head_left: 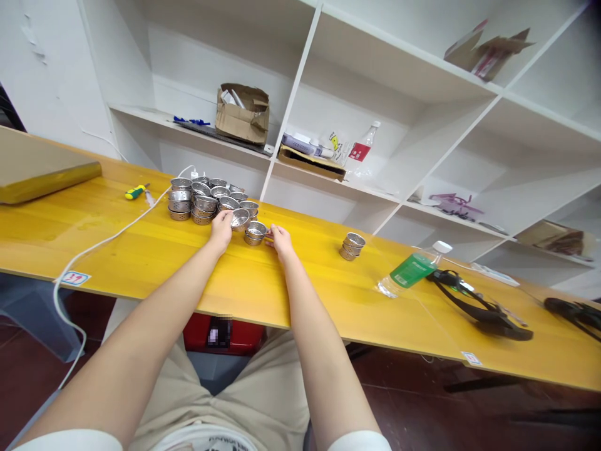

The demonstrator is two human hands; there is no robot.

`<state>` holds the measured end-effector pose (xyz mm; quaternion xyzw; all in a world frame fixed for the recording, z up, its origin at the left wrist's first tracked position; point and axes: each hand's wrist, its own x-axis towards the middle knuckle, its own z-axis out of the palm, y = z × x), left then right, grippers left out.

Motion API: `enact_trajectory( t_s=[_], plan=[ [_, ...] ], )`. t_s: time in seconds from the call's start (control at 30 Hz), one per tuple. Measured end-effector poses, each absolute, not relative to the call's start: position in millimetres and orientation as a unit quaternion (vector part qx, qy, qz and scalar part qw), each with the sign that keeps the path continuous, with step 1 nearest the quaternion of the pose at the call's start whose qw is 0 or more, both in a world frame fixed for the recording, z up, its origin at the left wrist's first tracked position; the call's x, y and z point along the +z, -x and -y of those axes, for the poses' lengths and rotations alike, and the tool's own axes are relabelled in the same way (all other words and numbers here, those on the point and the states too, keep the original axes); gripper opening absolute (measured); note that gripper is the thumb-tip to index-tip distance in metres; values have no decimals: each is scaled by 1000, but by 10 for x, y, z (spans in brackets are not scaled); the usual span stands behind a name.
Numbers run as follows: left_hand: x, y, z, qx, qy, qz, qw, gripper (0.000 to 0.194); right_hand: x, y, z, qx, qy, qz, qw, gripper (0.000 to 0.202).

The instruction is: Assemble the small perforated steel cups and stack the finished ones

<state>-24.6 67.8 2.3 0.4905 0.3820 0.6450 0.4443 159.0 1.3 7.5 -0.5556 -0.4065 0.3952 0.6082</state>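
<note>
Several stacks of perforated metal cups (179, 196) stand close together on the yellow wooden table. My left hand (222, 228) is closed on the rim of a tilted metal cup (240, 218) at the front right of these stacks. Just right of it is a short stack of metal cups (255, 233), two high as far as I can see. The fingers of my right hand (280, 239) pinch together at the right side of this short stack; what they hold is too small to name. Farther right stands a separate stack of metal cups (352, 247).
A bottle with a green label (413, 269) and a black head strap (483, 310) lie to the right on the table (328, 294). At the left are a screwdriver (136, 192), a white cable (107, 240) and a large flat box (44, 164). White shelves (328, 185) rise behind.
</note>
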Motion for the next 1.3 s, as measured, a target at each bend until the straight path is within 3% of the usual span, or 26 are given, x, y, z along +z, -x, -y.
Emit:
enact_trajectory(
  t_s=[0.2, 0.97, 1.3],
  plan=[
    [94, 241, -604, 658, -475, -388, 437, 22, 56, -1457, -13, 406, 547, 425, 596, 40],
    [120, 253, -551, 621, -527, -402, 418, 23, 38, -1202, 17, 445, 514, 460, 572, 43],
    [116, 218, -557, 614, -579, -365, 393, 40, 65, -1186, 31, 436, 526, 449, 575, 37]
  ],
)
